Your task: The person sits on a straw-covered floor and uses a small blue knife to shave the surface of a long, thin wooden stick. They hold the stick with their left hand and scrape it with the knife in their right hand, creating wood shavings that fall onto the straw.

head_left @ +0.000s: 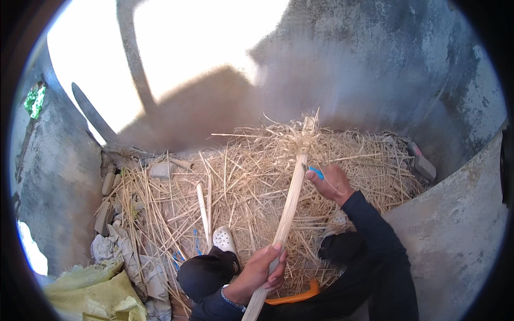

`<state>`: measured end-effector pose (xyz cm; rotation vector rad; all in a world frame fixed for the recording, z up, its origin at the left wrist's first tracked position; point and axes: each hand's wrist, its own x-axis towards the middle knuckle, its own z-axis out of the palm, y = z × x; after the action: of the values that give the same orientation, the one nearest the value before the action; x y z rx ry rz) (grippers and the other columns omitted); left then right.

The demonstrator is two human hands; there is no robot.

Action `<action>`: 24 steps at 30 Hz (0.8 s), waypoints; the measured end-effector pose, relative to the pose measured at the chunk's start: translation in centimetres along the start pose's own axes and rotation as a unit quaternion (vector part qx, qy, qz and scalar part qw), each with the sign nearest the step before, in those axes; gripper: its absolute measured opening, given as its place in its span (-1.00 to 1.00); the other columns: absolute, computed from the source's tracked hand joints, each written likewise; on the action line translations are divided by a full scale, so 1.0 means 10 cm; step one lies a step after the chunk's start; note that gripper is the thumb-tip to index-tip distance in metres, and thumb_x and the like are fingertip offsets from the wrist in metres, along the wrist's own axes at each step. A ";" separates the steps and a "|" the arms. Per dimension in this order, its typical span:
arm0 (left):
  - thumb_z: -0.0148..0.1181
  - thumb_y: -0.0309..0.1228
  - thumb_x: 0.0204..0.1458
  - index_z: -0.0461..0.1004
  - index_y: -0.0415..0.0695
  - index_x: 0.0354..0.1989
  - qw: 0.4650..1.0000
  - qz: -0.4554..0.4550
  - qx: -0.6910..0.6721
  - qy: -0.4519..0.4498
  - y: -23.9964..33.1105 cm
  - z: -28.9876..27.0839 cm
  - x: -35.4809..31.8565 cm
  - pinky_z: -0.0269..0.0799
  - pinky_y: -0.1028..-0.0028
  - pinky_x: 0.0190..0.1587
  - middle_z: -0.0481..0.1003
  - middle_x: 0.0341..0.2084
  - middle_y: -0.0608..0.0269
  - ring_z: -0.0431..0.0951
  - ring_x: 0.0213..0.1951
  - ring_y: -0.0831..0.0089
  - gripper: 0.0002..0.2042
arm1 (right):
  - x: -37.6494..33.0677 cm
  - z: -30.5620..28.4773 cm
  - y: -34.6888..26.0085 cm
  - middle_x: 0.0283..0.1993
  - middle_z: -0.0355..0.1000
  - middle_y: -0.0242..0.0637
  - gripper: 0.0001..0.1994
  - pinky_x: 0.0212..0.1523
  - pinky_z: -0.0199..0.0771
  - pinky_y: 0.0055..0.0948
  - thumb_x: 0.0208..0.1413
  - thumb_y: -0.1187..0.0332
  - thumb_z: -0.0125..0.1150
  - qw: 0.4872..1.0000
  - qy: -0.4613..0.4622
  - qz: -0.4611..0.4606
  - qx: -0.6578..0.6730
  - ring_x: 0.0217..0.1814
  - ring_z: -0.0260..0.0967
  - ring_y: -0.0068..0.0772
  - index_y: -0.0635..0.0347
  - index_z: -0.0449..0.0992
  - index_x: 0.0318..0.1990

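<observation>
Cane [289, 206] clamped in left grip [263, 270], right grip [332, 182] on knife [316, 172], straw [241, 182] all rnd.

Pale tan stick [289, 206] over golden straw [246, 182]; beside the stick, a blue-handled tool [316, 172], white shoe [224, 239], navy sleeve [375, 230].

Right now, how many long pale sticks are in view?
2. One stick is gripped by the left hand near its lower end; a thinner stick lies on the straw. More may be buried.
</observation>
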<state>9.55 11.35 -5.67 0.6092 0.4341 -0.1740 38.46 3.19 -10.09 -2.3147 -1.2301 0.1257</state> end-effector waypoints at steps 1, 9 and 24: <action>-0.25 -0.11 0.33 0.21 -0.09 -0.37 1.000 0.008 0.003 0.000 0.01 0.00 0.02 0.03 0.59 -0.83 0.14 -0.88 0.39 0.06 -0.91 0.61 -0.66 | -0.04 0.07 -0.05 -0.77 0.31 -0.22 -0.22 -0.60 0.29 -0.18 -0.06 -0.52 -0.09 0.999 0.006 -0.012 0.030 -0.69 0.37 -0.17 0.13 0.47 -0.69; -0.27 -0.11 0.34 0.20 -0.08 -0.37 0.999 -0.033 -0.019 -0.012 -0.06 0.03 -0.01 0.01 0.59 -0.83 0.14 -0.87 0.40 0.05 -0.91 0.63 -0.67 | 0.17 -0.15 0.21 -0.76 0.31 -0.24 -0.28 -0.67 0.25 -0.17 0.02 -0.46 -0.12 0.985 0.065 -0.119 -0.110 -0.70 0.34 -0.18 0.06 0.46 -0.69; -0.23 -0.10 0.32 0.23 -0.09 -0.38 1.000 -0.017 -0.010 0.001 -0.07 -0.06 0.07 0.02 0.60 -0.83 0.15 -0.86 0.40 0.05 -0.91 0.62 -0.66 | 0.12 -0.13 0.12 -0.84 -0.04 -0.52 -0.24 -0.81 -0.13 -0.47 0.14 -0.45 -0.50 0.629 -0.336 0.250 0.655 -0.86 -0.14 -0.61 0.01 0.08 -0.78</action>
<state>9.79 11.10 -6.79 0.5828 0.4481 -0.2002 40.50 3.09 -9.39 -1.1014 -0.3007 1.5977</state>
